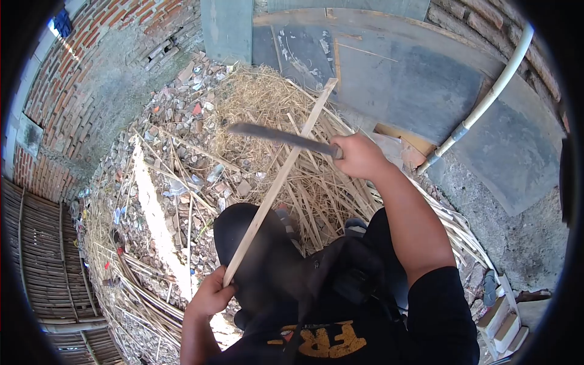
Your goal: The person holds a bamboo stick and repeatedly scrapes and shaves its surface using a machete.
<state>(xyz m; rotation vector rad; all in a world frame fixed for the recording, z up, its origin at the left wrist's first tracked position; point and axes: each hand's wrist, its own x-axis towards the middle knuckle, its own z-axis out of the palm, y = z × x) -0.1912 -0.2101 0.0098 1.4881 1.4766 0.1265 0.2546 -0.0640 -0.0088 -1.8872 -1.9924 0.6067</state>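
A long, pale strip of split bamboo or wood (pixel 266 204) runs slantwise from my lap up toward the grey panels. Its lower end is gripped in my left hand (pixel 211 294), beside my left knee. My right hand (pixel 359 156) is closed round the short handle of a machete (pixel 277 135). The dark blade points left and crosses over the upper half of the strip; whether it touches the strip I cannot tell. Under both lie heaped shavings and thin strips (pixel 316 188) on the ground.
Rubble and litter (pixel 176 115) cover the ground to the left, below a brick wall (pixel 109 73). Grey panels (pixel 407 79) lean at the back, with a white pipe (pixel 496 88) at right. A bamboo slat screen (pixel 42 255) stands at far left. Long strips (pixel 152 304) lie beside me.
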